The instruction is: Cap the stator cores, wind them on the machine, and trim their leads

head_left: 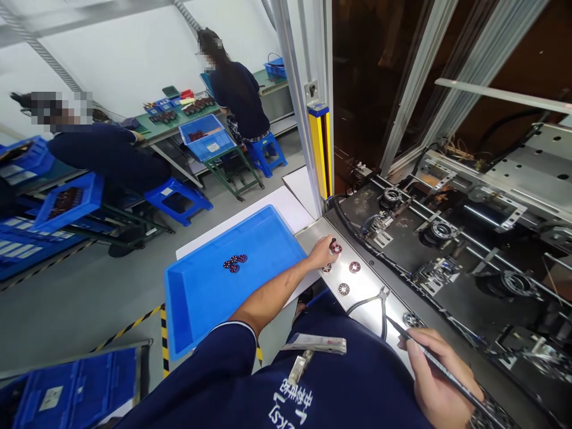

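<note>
My left hand (322, 252) is closed on a small round motor stator (336, 249) with reddish windings, just over the metal ledge (313, 233). Close by on that ledge lie another reddish stator (354, 267), a paler one (344, 289) and one partly under my hand (327, 269). My right hand (440, 372) grips a slim dark pointed tool, which looks like tweezers (431, 357), its tip pointing up and left. Wire cutters (383, 307) rest between my hands with their jaws away from me. Beyond the tweezers sits a dark ring-shaped part (411, 320).
A blue tray (210, 316) on my left holds several reddish stators (235, 263). To the right, a machine bed (402, 238) carries round fixtures and rods. A yellow sensor bar (320, 155) stands upright on the frame. Two people sit at green benches farther back.
</note>
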`<state>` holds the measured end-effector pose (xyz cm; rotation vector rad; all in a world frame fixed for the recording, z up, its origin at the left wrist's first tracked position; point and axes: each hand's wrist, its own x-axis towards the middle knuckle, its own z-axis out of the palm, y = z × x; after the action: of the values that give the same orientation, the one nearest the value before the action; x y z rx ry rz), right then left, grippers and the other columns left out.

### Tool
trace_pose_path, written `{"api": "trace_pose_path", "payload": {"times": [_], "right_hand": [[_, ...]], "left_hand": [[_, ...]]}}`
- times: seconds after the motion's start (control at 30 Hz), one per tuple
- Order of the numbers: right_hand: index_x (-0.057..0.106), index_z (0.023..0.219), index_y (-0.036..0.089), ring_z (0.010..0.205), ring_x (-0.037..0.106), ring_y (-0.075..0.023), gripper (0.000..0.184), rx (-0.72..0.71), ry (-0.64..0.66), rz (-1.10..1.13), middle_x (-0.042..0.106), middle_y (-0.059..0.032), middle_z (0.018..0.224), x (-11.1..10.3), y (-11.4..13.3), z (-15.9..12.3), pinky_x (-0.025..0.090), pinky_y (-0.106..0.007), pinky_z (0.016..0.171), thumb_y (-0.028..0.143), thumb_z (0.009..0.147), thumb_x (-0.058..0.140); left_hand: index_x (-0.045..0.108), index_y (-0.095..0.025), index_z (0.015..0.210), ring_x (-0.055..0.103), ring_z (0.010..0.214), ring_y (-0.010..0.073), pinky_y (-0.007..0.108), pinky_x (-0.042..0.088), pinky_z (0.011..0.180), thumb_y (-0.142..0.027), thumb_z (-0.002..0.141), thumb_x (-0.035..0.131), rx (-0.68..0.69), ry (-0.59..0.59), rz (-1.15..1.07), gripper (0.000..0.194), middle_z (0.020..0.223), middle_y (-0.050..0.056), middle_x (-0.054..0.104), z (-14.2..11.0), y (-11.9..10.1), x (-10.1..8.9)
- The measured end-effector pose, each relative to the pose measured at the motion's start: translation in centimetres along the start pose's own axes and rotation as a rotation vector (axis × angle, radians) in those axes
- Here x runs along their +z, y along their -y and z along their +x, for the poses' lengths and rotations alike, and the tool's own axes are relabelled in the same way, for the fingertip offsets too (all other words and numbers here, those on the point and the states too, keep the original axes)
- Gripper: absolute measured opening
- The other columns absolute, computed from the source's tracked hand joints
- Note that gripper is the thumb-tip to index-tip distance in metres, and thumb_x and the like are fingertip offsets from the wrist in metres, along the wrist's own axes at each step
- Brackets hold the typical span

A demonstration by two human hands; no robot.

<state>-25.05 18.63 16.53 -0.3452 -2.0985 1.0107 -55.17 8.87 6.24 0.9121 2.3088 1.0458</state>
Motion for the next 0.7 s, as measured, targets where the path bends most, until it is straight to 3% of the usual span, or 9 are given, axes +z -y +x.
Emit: {"api": "trace_pose_path", "payload": {"times": [0.13,0.27,0.4,0.5,0.6,0.7], "right_hand": [[0.068,0.096,0.018,0.067,0.07,-0.0146,0.01,0.056,-0.047,-0.069,0.071,-0.0015,0.08,-0.4,0.0,-0.6,0.055,-0.026,0.067,0.016,0.088,0.064],[0.068,0.097,0.018,0.068,0.07,-0.0136,0.009,0.082,-0.061,-0.055,0.071,-0.0013,0.079,-0.2,-0.2,-0.8,0.054,-0.025,0.068,0.016,0.088,0.064],[0.068,0.096,0.018,0.071,0.069,-0.0133,0.008,0.093,-0.043,-0.037,0.07,-0.0006,0.078,-0.1,-0.6,-1.0,0.054,-0.025,0.07,0.017,0.088,0.064],[0.069,0.096,0.018,0.07,0.069,-0.0136,0.009,0.112,-0.048,-0.039,0.07,-0.0008,0.079,-0.1,-0.9,-1.3,0.055,-0.025,0.069,0.017,0.089,0.064],[0.069,0.099,0.018,0.07,0.069,-0.0139,0.01,0.136,-0.061,-0.035,0.07,-0.0011,0.08,-0.1,-1.0,-1.5,0.055,-0.026,0.069,0.018,0.089,0.065],[0.069,0.099,0.018,0.067,0.069,-0.0153,0.012,0.151,-0.084,-0.009,0.072,-0.0026,0.083,0.2,-0.8,-1.2,0.056,-0.028,0.066,0.018,0.087,0.068]], "left_hand": [[0.059,-0.015,0.116,0.051,0.124,0.0287,0.052,0.041,0.106,-0.037,0.085,0.069,0.079,-0.011,0.139,0.039,0.13,0.012,0.056,-1.4,-1.6,1.4],[0.059,-0.016,0.1,0.047,0.125,0.0342,0.056,0.032,0.111,-0.032,0.065,0.085,0.132,0.061,0.196,0.046,0.114,0.013,0.061,-2.7,-3.5,4.1],[0.061,-0.015,0.102,0.05,0.123,0.0294,0.055,0.035,0.109,-0.036,0.084,0.07,0.089,0.097,0.151,0.029,0.115,0.009,0.061,-2.5,-3.8,5.7],[0.059,-0.014,0.098,0.056,0.115,0.0266,0.052,0.04,0.104,-0.03,0.083,0.071,0.055,0.122,-0.005,0.025,0.112,0.009,0.063,-2.6,-4.2,5.1],[0.048,-0.017,0.096,0.062,0.099,0.0222,0.045,0.048,0.094,-0.023,0.075,0.077,0.027,0.176,-0.254,0.036,0.109,0.01,0.065,-4.0,-5.5,3.6],[0.039,-0.021,0.097,0.068,0.088,0.0159,0.035,0.053,0.082,-0.03,0.075,0.08,0.02,0.294,-0.54,0.047,0.112,0.01,0.066,-6.0,-7.3,2.0]]}}
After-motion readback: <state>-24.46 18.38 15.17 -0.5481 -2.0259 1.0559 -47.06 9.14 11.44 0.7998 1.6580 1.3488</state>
